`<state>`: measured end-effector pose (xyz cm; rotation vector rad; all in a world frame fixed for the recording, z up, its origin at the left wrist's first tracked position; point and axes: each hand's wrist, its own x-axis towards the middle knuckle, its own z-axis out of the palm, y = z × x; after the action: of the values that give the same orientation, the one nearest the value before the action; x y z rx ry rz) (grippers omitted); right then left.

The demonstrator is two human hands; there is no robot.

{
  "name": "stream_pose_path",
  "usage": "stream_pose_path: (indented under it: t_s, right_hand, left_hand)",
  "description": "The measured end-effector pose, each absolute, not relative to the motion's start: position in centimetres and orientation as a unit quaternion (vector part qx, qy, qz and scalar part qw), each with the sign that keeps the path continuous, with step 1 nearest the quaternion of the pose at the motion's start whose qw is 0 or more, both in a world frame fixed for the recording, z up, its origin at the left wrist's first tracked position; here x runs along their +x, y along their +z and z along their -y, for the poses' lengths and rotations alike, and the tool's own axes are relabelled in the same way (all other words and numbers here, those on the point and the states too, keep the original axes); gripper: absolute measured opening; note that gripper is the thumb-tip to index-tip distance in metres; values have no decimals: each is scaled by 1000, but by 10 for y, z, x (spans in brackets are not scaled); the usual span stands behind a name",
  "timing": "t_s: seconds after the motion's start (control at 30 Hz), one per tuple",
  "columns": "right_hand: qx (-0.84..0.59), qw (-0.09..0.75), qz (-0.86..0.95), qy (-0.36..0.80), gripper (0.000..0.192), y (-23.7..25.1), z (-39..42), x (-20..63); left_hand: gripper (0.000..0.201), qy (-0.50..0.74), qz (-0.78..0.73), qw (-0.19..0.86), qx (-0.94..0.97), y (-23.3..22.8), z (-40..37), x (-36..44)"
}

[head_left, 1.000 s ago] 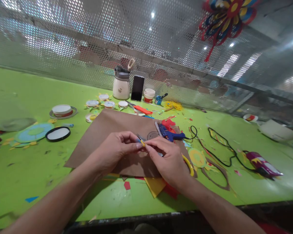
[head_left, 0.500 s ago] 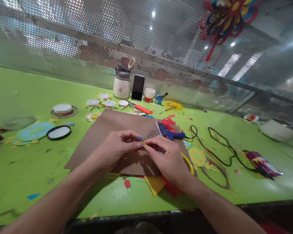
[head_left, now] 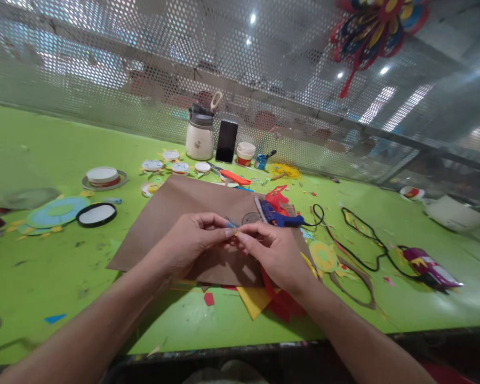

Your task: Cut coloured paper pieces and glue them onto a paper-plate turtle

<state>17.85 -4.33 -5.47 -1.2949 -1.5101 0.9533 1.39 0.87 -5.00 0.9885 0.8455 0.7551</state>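
My left hand (head_left: pixel 198 237) and my right hand (head_left: pixel 274 250) meet fingertip to fingertip above a brown sheet (head_left: pixel 152 229). Between their pinched thumbs and forefingers is a small yellow piece (head_left: pixel 236 233), mostly covered by the fingers; its exact kind is too small to tell. Just beyond my right hand a blue glue gun (head_left: pixel 280 214) lies on the sheet's far right part. Yellow scissor handles (head_left: pixel 309 264) show partly behind my right wrist. Yellow paper (head_left: pixel 255 302) and red paper (head_left: pixel 282 305) stick out from under the sheet's near edge.
At the back stand a white jug (head_left: pixel 199 140), a phone (head_left: pixel 226 141) and a paint tub (head_left: pixel 245 153). An orange-handled cutter (head_left: pixel 235 177) lies before them. Left are a black-rimmed disc (head_left: pixel 96 215) and a blue paper ring (head_left: pixel 58 212). A black cord (head_left: pixel 368 229) loops at right.
The fingertips have shifted slightly around the yellow piece, which now shows as a smaller spot. Both hands stay together in nearly the same place.
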Motion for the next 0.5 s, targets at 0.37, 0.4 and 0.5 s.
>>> stream_pose_path:
  t_s: [0.37, 0.4, 0.5]
  right_hand:
    - [-511, 470, 604, 391, 21, -56, 43, 175]
    - [-514, 474, 613, 368, 19, -56, 42, 174]
    - [-542, 480, 625, 292, 10, -56, 41, 174]
  left_hand:
    - [17, 350, -373, 737, 442, -53, -10, 14]
    - [16, 347, -373, 739, 441, -53, -10, 14]
    - [15, 335, -361, 745, 450, -50, -9, 14]
